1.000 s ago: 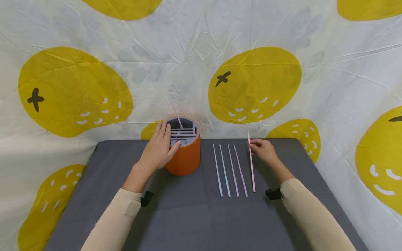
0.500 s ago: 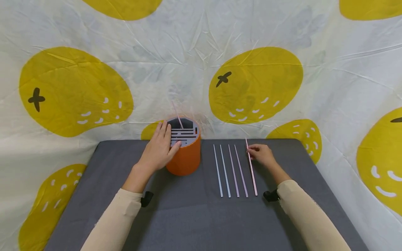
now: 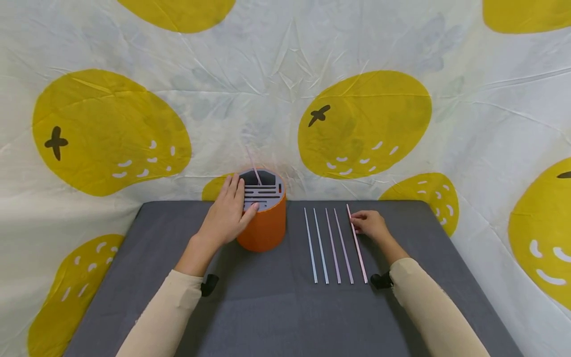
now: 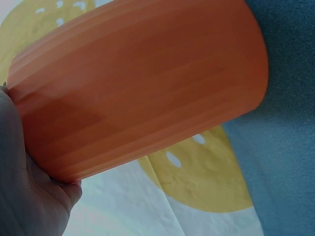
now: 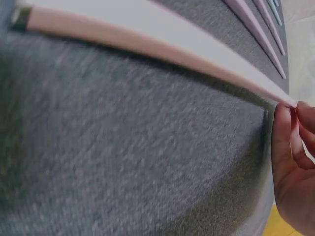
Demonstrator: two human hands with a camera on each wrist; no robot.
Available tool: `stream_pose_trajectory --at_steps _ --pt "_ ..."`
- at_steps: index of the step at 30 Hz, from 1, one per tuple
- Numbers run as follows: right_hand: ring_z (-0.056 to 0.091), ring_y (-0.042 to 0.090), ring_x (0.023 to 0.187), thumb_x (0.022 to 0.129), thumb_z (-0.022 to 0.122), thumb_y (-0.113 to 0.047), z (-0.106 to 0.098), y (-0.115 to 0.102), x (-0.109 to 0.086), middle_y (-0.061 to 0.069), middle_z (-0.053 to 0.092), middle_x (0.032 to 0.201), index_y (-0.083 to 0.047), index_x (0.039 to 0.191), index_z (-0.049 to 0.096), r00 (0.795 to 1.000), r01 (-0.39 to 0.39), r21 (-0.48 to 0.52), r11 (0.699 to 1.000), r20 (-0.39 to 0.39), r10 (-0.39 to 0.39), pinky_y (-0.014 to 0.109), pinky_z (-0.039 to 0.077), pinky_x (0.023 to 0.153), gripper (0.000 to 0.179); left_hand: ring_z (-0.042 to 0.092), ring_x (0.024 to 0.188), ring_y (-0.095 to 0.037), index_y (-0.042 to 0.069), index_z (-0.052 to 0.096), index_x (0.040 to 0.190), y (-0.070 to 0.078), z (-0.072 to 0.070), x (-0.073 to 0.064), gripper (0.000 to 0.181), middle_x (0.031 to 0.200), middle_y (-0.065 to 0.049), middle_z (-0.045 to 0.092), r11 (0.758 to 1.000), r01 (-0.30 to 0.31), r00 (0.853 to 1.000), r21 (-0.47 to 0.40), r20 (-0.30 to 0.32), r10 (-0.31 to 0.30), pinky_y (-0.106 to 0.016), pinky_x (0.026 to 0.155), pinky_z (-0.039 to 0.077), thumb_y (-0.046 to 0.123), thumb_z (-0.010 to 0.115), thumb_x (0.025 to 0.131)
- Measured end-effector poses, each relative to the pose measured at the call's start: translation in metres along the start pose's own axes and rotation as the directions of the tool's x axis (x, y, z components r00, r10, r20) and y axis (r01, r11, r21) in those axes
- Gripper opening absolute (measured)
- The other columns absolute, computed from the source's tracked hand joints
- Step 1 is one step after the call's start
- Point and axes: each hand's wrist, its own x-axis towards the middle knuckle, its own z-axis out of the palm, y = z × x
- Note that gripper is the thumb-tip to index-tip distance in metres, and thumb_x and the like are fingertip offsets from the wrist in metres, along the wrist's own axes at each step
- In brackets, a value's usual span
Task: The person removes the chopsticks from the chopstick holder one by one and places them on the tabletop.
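With thumb and fingertips, my right hand (image 3: 371, 224) pinches a long thin pink stick (image 3: 358, 248) near its far end. In the right wrist view this stick (image 5: 147, 37) has flat sides, and its near end lies close over the cloth. Left of it, several similar sticks in pale blue and lilac, among them a lilac stick (image 3: 343, 245), lie in a row. My left hand (image 3: 227, 210) rests on the left rim of an orange round holder (image 3: 263, 230), fingers straight and thumb at the front edge. The holder's grey top has slots and a wider opening, where a thin pink stick (image 3: 254, 166) leans.
A dark grey cloth (image 3: 267, 317) covers the table. Behind it hangs a pale curtain (image 3: 250, 59) printed with large yellow fruits, close to the back of the holder. Black wrist cameras sit under both sleeves.
My right hand has lowered the pink stick toward the table and shifted its far end left, more in line with the row. The left hand stays on the holder.
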Motion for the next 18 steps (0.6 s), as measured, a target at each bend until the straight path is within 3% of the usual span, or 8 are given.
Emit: stream_pose_trajectory --at_steps 5,18 --pt "0.063 0.005 0.066 0.100 0.065 -0.006 0.0013 -0.0008 0.0003 0.010 0.071 0.085 0.016 0.121 0.066 0.999 -0.037 0.032 0.999 -0.014 0.037 0.020 0.059 0.060 0.030 0.005 0.160 -0.041 -0.005 0.015 0.163 -0.0008 0.0004 -0.0001 0.084 0.173 -0.023 0.008 1.000 -0.005 1.000 0.000 -0.005 0.005 -0.055 0.128 0.018 0.054 0.037 0.108" --pt "0.065 0.007 0.068 0.099 0.068 -0.008 0.0040 0.0007 0.0028 0.011 0.072 0.085 0.013 0.117 0.069 0.997 -0.065 -0.010 0.998 -0.035 0.065 0.021 0.060 0.061 0.028 0.007 0.160 -0.042 -0.005 0.017 0.163 -0.0029 0.0031 0.0000 0.085 0.173 -0.022 0.007 1.000 -0.012 1.000 0.004 -0.022 0.012 -0.055 0.128 0.019 0.057 0.035 0.108"
